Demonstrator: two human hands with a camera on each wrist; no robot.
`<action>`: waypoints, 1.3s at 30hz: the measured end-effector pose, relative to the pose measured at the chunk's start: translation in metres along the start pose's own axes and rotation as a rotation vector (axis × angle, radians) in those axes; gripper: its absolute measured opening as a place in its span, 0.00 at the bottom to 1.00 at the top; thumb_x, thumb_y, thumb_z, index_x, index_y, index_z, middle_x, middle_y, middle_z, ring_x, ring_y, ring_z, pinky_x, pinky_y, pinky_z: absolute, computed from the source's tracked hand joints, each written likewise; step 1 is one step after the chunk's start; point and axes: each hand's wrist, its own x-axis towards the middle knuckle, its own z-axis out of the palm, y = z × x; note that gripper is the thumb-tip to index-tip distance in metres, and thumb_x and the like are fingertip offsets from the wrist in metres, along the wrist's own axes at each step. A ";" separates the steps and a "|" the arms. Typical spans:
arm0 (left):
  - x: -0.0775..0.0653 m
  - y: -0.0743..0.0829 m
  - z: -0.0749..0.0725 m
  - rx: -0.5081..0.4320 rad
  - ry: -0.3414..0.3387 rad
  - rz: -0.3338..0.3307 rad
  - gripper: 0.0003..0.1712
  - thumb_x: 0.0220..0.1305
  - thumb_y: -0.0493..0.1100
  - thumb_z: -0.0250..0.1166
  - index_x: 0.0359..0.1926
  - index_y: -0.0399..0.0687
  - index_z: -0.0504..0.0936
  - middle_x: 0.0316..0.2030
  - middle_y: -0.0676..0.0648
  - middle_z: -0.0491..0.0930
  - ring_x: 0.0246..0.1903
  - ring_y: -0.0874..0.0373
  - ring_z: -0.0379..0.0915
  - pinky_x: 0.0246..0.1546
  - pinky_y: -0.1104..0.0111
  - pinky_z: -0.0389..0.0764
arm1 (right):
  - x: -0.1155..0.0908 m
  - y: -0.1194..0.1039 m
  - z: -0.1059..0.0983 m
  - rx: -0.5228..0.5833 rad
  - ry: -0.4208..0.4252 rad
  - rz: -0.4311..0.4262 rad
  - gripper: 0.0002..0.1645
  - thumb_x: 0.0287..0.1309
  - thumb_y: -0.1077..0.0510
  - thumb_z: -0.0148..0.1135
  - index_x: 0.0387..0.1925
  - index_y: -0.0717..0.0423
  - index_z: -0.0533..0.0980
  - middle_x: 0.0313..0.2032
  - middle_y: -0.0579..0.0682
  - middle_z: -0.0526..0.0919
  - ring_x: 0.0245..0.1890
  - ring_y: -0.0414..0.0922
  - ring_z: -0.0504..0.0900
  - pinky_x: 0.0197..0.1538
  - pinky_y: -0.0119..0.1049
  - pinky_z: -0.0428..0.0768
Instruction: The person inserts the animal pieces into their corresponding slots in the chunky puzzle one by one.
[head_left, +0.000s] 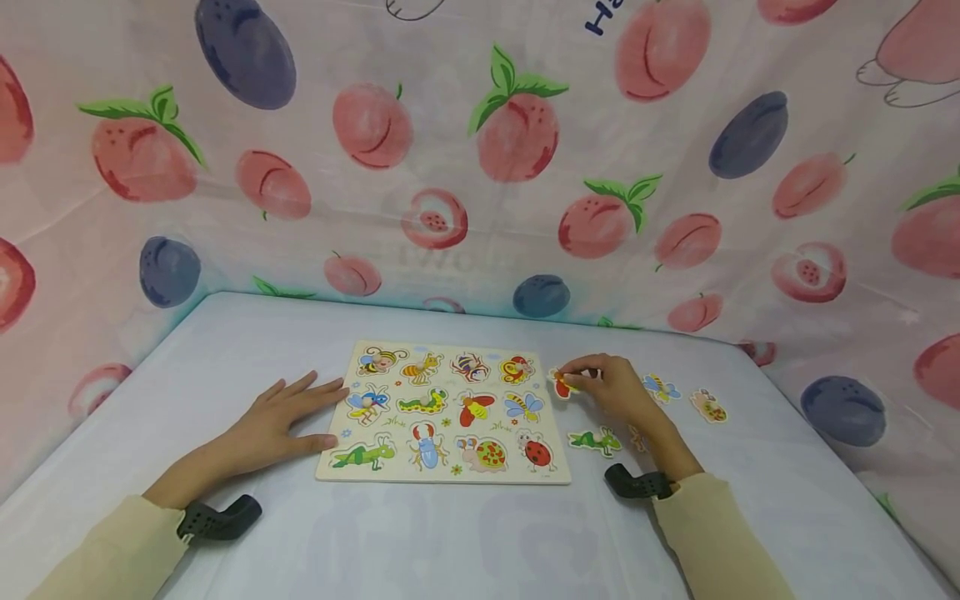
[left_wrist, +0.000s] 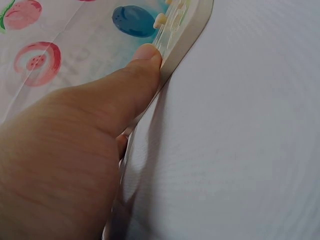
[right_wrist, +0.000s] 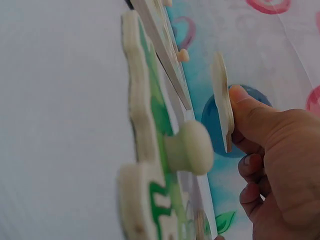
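A wooden insect peg puzzle board (head_left: 551,425) lies flat on the table, printed with several bugs. My left hand (head_left: 273,425) rests by its left edge with fingers spread; in the left wrist view the thumb (left_wrist: 142,62) touches the board's edge (left_wrist: 182,47). Beyond the board's right side, my right hand (head_left: 618,387) pinches a red-and-yellow bug puzzle piece (head_left: 561,384). Seen edge-on in the right wrist view, this piece (right_wrist: 222,100) is upright between thumb and fingers. A green grasshopper piece (head_left: 595,442) lies below the right hand, its round knob (right_wrist: 192,147) large in the right wrist view.
Right of the right hand lie a blue-winged dragonfly piece (head_left: 662,388) and a snail piece (head_left: 708,406). A small brown piece (head_left: 637,439) is partly hidden by the right wrist. White cloth covers the table (head_left: 420,542); a fruit-print curtain (head_left: 480,217) stands behind it.
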 end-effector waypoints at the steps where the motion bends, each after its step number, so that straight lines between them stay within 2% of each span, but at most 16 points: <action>1: 0.000 0.000 0.000 -0.001 0.001 0.001 0.43 0.56 0.67 0.63 0.69 0.56 0.66 0.69 0.48 0.61 0.71 0.40 0.40 0.66 0.41 0.38 | 0.001 -0.002 0.000 0.002 0.002 -0.003 0.08 0.59 0.55 0.66 0.40 0.46 0.85 0.37 0.44 0.82 0.37 0.47 0.70 0.36 0.39 0.69; 9: 0.000 -0.001 0.001 -0.004 0.008 0.018 0.42 0.57 0.66 0.63 0.69 0.54 0.67 0.69 0.48 0.62 0.71 0.39 0.41 0.66 0.41 0.38 | 0.002 -0.017 0.003 -0.001 0.014 -0.154 0.08 0.57 0.55 0.67 0.39 0.48 0.85 0.36 0.42 0.84 0.36 0.45 0.72 0.39 0.40 0.72; 13: 0.000 -0.001 0.002 -0.003 0.005 0.017 0.42 0.57 0.66 0.63 0.69 0.55 0.67 0.69 0.48 0.61 0.71 0.39 0.41 0.65 0.41 0.38 | 0.003 -0.033 0.004 -0.005 0.014 -0.188 0.07 0.57 0.56 0.67 0.39 0.48 0.85 0.35 0.40 0.84 0.36 0.45 0.72 0.39 0.40 0.72; 19: 0.000 0.002 0.001 -0.002 0.008 0.012 0.42 0.57 0.66 0.63 0.69 0.54 0.67 0.69 0.48 0.61 0.71 0.39 0.41 0.66 0.41 0.38 | 0.011 -0.060 0.008 0.017 -0.012 -0.203 0.07 0.57 0.56 0.67 0.39 0.46 0.85 0.34 0.39 0.83 0.36 0.45 0.71 0.41 0.41 0.71; 24: -0.001 0.002 0.000 -0.001 0.010 0.005 0.42 0.57 0.66 0.63 0.69 0.54 0.67 0.69 0.48 0.61 0.71 0.39 0.41 0.66 0.41 0.38 | 0.016 -0.077 0.015 0.053 -0.027 -0.214 0.07 0.57 0.54 0.67 0.39 0.45 0.85 0.32 0.38 0.83 0.35 0.45 0.70 0.39 0.40 0.70; 33: -0.001 0.002 0.000 -0.006 0.008 0.017 0.42 0.57 0.66 0.63 0.69 0.54 0.67 0.69 0.47 0.61 0.71 0.39 0.41 0.65 0.41 0.38 | 0.015 -0.087 0.036 0.089 -0.078 -0.225 0.05 0.57 0.53 0.68 0.37 0.43 0.85 0.30 0.38 0.81 0.32 0.45 0.70 0.32 0.39 0.70; 39: -0.001 0.001 0.000 -0.003 0.012 0.021 0.42 0.58 0.65 0.63 0.69 0.54 0.67 0.69 0.48 0.61 0.71 0.39 0.41 0.65 0.41 0.38 | 0.013 -0.093 0.048 0.119 -0.133 -0.233 0.05 0.57 0.54 0.67 0.36 0.44 0.85 0.31 0.36 0.82 0.35 0.42 0.73 0.37 0.37 0.74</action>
